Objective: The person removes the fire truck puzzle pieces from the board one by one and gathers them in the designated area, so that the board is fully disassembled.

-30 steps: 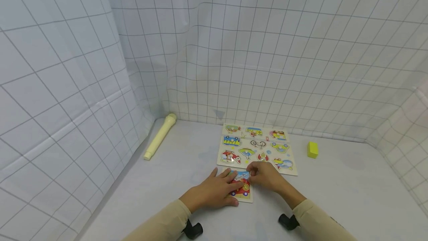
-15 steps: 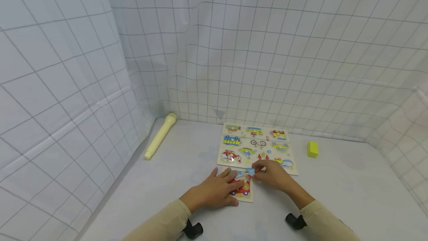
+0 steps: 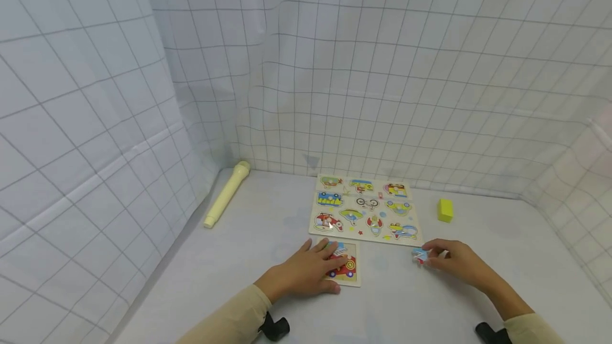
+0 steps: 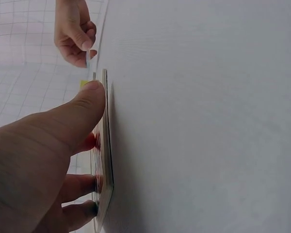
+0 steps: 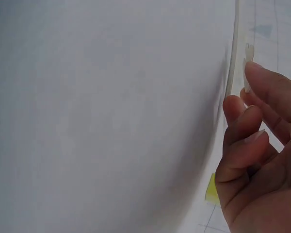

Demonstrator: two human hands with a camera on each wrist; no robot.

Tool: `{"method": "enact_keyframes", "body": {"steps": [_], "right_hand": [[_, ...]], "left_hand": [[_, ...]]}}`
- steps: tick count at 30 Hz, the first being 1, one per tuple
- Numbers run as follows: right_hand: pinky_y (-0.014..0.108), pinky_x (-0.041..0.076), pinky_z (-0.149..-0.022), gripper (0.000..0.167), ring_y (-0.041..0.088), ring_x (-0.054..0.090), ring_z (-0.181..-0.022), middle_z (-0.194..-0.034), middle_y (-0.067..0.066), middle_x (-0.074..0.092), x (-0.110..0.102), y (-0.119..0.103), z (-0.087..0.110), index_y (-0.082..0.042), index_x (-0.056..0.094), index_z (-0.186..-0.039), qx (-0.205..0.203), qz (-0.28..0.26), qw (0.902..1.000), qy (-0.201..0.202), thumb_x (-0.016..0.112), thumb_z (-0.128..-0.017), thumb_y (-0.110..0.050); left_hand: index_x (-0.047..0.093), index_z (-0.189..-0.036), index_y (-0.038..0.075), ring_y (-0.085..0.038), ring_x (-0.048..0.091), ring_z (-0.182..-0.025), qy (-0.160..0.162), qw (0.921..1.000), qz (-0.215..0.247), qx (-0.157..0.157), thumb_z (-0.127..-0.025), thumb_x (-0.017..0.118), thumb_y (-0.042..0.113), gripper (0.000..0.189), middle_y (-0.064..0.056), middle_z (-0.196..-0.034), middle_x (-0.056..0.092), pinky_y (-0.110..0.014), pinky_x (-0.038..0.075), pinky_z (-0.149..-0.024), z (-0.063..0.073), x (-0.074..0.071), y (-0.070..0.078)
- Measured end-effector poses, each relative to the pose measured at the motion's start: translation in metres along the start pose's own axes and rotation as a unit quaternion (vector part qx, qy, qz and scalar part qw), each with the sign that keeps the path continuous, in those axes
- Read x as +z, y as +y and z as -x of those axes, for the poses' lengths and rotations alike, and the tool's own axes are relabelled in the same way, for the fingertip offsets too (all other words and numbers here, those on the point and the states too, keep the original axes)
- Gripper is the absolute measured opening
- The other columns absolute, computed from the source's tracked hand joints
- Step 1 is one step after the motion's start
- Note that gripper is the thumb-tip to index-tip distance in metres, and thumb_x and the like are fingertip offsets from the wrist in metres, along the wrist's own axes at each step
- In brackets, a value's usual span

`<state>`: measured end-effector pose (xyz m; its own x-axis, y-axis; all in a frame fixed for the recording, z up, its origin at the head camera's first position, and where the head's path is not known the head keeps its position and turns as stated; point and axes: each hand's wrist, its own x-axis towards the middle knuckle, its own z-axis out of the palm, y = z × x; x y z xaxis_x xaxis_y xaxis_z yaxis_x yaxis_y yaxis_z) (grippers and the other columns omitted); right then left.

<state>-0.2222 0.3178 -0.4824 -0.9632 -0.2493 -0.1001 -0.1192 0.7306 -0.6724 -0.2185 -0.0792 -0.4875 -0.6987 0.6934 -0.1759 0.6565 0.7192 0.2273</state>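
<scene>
My left hand [image 3: 306, 271] lies with fingers spread over a small jigsaw puzzle [image 3: 350, 278] with a red vehicle picture in a wooden frame. Its fingers cover the puzzle's left part, and bare wood shows at the upper right corner. In the left wrist view the thumb [image 4: 89, 99] rests at the near edge of the board [image 4: 106, 165]. To the right, my right hand [image 3: 461, 265] pinches a small blue, white and red puzzle piece [image 3: 419, 255] between thumb and fingertips. From the right wrist the piece [image 5: 247, 73] appears edge-on, with the other fingers curled below.
Behind the small puzzle lies a larger wooden puzzle board [image 3: 354, 232] with vehicle pictures. A yellow block [image 3: 445, 211] stands right of it. At the back left is a cream microphone-shaped stick [image 3: 227, 194]. Gridded white cloth [image 3: 382, 68] walls the table [image 3: 268, 216].
The right hand has drawn the puzzle piece out of the small puzzle's upper right corner and carried it to the right. The left hand has stayed on the puzzle.
</scene>
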Motion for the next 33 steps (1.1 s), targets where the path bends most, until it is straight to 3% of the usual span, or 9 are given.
{"method": "enact_keyframes", "body": {"steps": [6,14,25,33], "right_hand": [[0.025,0.045,-0.062,0.027,0.011,0.053,-0.076,-0.088,-0.001,0.06,-0.009,0.02,0.009,-0.012,0.073,-0.115,0.009,0.033,0.9994,0.009,0.075,-0.089,-0.016],[0.024,0.044,-0.06,0.03,0.01,0.051,-0.074,-0.083,-0.001,0.058,-0.008,0.022,0.009,-0.009,0.072,-0.116,0.014,0.034,0.9993,-0.008,0.077,-0.088,-0.017],[0.025,0.04,-0.06,0.042,0.013,0.049,-0.075,-0.083,-0.003,0.058,-0.015,0.004,0.006,-0.005,0.067,-0.123,0.001,0.076,0.997,-0.017,0.079,-0.083,-0.013],[0.027,0.043,-0.059,0.037,0.016,0.052,-0.072,-0.087,-0.001,0.06,-0.01,-0.029,-0.005,-0.006,0.067,-0.124,-0.001,0.063,0.9978,-0.022,0.076,-0.089,-0.015]], "left_hand": [[0.04,-0.156,0.04,-0.027,0.017,-0.157,0.0,0.9997,0.024,0.002,-0.095,0.054,0.068,0.069,-0.001,-0.168,0.027,-0.061,0.018,-0.122,-0.001,0.003,-0.005],[0.041,-0.155,0.036,-0.027,0.017,-0.157,-0.001,0.9995,0.032,0.007,-0.094,0.055,0.068,0.07,-0.001,-0.168,0.027,-0.062,0.019,-0.122,-0.001,0.002,-0.004],[0.04,-0.156,0.037,-0.027,0.016,-0.157,-0.003,0.9997,0.021,0.012,-0.093,0.054,0.07,0.072,0.001,-0.169,0.024,-0.063,0.019,-0.121,0.002,0.002,-0.005],[0.036,-0.158,0.04,-0.026,0.015,-0.158,-0.009,0.9996,0.023,0.012,-0.093,0.054,0.071,0.074,0.002,-0.169,0.024,-0.06,0.018,-0.122,0.002,0.001,-0.008]]}}
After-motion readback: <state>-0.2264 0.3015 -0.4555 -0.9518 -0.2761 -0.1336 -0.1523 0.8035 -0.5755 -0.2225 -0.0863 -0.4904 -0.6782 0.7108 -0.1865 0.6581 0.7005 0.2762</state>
